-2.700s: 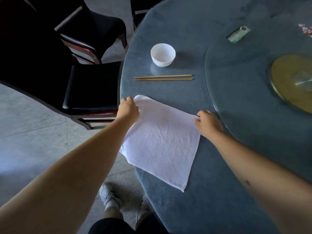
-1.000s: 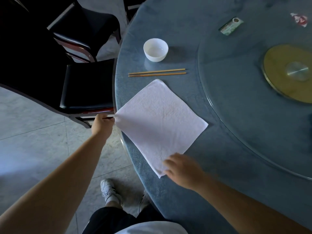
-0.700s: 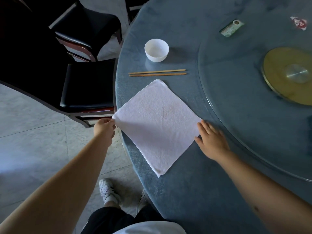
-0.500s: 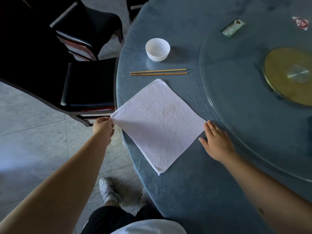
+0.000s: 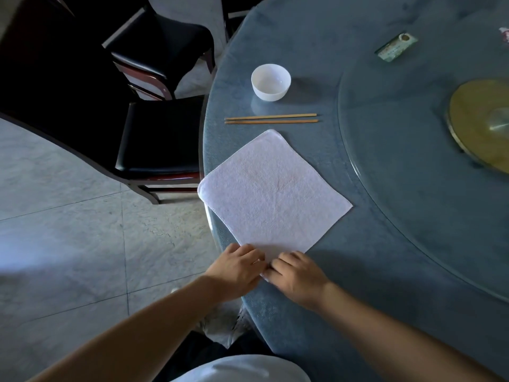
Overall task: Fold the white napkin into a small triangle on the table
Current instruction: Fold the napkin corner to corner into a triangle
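Observation:
The white napkin [image 5: 272, 194] lies flat as a diamond on the blue round table [image 5: 358, 271], its left corner at the table's edge. My left hand [image 5: 237, 268] and my right hand [image 5: 296, 274] meet side by side at the napkin's near corner. Both sets of fingers curl onto that corner and cover it. The far, left and right corners lie free on the cloth.
Beyond the napkin lie two wooden chopsticks [image 5: 271, 119] and a white bowl [image 5: 271, 82]. A glass turntable [image 5: 413, 166] with a gold hub [image 5: 484, 119] fills the right. A small green packet [image 5: 396, 47] rests on it. Black chairs [image 5: 162, 136] stand left of the table.
My left hand let go of the left corner and my right hand left the right corner. Both came down to the near corner, where they now rest together.

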